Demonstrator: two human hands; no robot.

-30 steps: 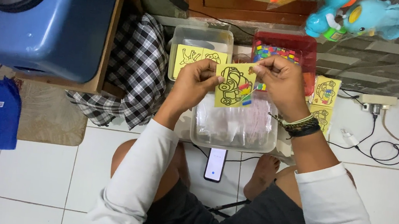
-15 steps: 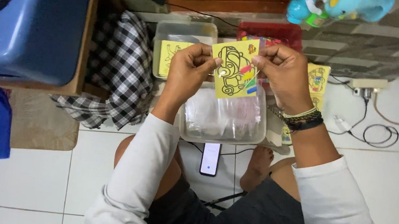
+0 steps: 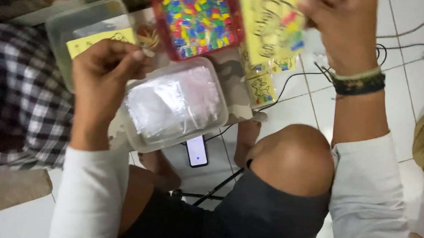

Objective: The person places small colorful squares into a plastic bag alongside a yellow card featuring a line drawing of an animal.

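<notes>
One yellow picture card [image 3: 274, 25] up top in the right hand [image 3: 344, 28], fingers clamped on its edge, long axis near upright, left hand [image 3: 106, 70] pinching a small peeled scrap [image 3: 148, 37], two clear tubs below, red tray of coloured pots [image 3: 198, 19] between, phone [image 3: 197, 151] on the floor

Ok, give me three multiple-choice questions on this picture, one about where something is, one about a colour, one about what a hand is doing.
1. Where does the phone lie?
A. on the floor by the feet
B. in the red tray
C. on the checked cloth

2. What colour is the card in the right hand?
A. blue
B. yellow
C. white

3. What is the left hand doing?
A. lying flat and open
B. pinching a small piece
C. gripping the phone

Answers: 1 A, it rests on white tile below the clear tub. 2 B, yellow shows behind the drawing. 3 B, fingers meet on a tiny scrap.
</notes>
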